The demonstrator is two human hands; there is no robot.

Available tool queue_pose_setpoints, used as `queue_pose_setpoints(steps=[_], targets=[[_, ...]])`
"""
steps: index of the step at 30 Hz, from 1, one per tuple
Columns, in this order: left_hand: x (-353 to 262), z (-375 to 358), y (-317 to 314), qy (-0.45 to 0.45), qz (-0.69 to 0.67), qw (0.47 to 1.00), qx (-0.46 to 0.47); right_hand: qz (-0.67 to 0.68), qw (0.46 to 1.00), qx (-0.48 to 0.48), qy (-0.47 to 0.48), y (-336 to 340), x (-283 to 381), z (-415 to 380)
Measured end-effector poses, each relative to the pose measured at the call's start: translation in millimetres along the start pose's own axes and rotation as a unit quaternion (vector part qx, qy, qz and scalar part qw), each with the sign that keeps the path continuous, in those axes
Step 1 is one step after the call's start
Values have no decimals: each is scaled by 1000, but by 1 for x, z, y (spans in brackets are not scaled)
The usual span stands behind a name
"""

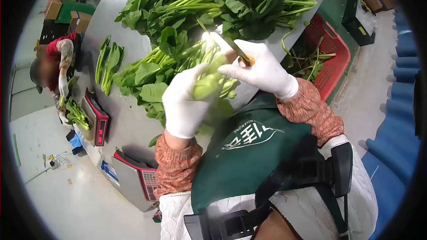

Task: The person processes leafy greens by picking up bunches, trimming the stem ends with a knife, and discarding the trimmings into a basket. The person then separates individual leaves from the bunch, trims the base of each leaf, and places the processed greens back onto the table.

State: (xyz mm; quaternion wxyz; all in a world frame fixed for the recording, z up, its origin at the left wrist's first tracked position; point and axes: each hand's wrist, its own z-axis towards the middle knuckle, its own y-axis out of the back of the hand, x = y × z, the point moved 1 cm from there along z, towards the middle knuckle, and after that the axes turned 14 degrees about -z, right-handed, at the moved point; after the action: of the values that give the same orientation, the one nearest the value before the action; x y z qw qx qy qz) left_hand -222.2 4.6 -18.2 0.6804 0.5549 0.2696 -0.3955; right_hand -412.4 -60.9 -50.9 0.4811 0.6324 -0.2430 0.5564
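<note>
One apron (pixel 253 151), wearer's two hands (pixel 183 106) (pixel 265 66), one knife (pixel 238 50)

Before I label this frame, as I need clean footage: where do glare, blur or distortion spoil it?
Head view: the green stems at the left hand look smeared, probably by motion; head view: glare whitens part of the metal table and a patch near the knife; head view: fisheye distortion curves the table edge, with black corners.
</note>
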Motion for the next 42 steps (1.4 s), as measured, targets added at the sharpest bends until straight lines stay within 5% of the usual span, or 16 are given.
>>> queue_pose_setpoints(steps=[7,9,11,13,16,19,24,27,29,31,32,35,36,37,40,42], targets=[[-6,15,-12,85,-164,980,73,-114,987,-31,112,31,-1,-19],[-11,19,-12,142,-214,961,103,-123,990,-11,65,47,3,-22],[-19,21,-7,186,-266,941,95,-186,976,-106,40,64,-27,-17],[-20,24,-5,187,-259,945,66,-435,889,-141,-32,72,-32,-18],[-16,24,-16,110,-191,974,42,-364,912,-175,74,49,-13,-29],[-11,24,-22,45,-118,991,46,-367,924,-100,32,36,8,-29],[-23,22,-21,-67,-30,996,45,-345,933,-106,19,27,-26,-26],[-34,20,2,-22,-84,996,34,-283,954,-92,-30,28,-96,-20],[-45,23,42,21,-90,996,-16,-92,987,-106,-79,35,-90,-25],[-14,12,82,5,-366,912,-184,-36,987,-110,-114,41,-78,-23],[-7,11,108,-29,-480,854,-197,-53,985,-116,-115,46,-78,-22],[16,0,165,-32,-505,782,-365,-62,983,-127,-114,48,-81,-20],[27,-9,181,-26,-576,769,-276,-68,983,-120,-124,46,-81,-20],[48,-18,202,-20,-683,696,-220,-76,981,-113,-137,45,-82,-22],[64,-28,192,-3,-739,595,-316,-62,981,-90,-158,37,-85,-26],[83,-38,195,-1,-740,573,-352,-66,979,-77,-176,34,-86,-26]])
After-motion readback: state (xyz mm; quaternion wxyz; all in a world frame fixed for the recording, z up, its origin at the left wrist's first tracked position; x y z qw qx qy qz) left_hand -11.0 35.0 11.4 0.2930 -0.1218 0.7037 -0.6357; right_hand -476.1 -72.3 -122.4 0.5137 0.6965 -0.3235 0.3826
